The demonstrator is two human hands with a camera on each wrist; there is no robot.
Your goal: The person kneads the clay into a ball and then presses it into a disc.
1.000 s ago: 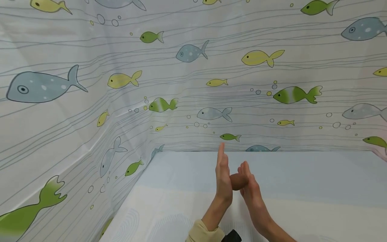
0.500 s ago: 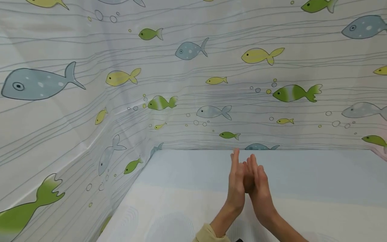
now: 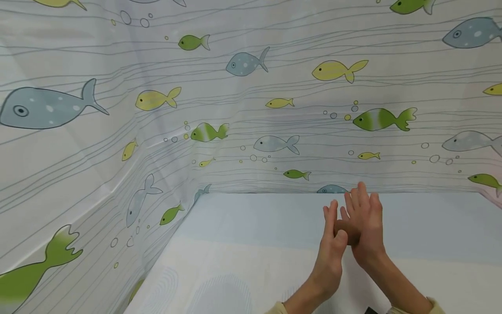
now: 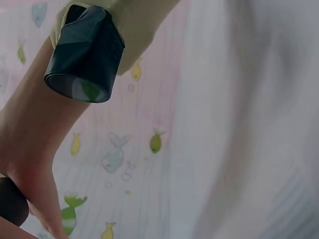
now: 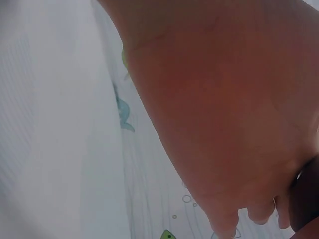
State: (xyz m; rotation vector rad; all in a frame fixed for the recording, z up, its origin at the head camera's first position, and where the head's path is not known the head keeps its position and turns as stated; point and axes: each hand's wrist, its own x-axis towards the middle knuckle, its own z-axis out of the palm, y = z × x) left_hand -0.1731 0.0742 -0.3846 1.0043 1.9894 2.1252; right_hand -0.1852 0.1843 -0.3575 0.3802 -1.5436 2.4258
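Between my two hands is a smooth, rounded brown lump (image 3: 352,228), like a ball of modelling clay. My left hand (image 3: 330,255) lies against its left side, fingers pointing up and away, the thumb in front of part of it. On the other side my right hand (image 3: 369,229) has its palm against the lump, its fingers straight and a little spread. Both hands are raised over the white and pale-blue surface. In the left wrist view the dark lump (image 4: 13,201) shows at the left edge; the right wrist view has part of the lump (image 5: 305,204) at lower right.
A pale white and light-blue tabletop (image 3: 243,222) stretches under the hands. White curtain-like sheeting (image 3: 235,113) printed with fish stands behind it and along the left. A black wrist camera (image 4: 84,55) is strapped on the other forearm in the left wrist view.
Both hands have moved to the right with the brown lump between them. The right hand has slid forward past the left, and its palm is turned more into view.
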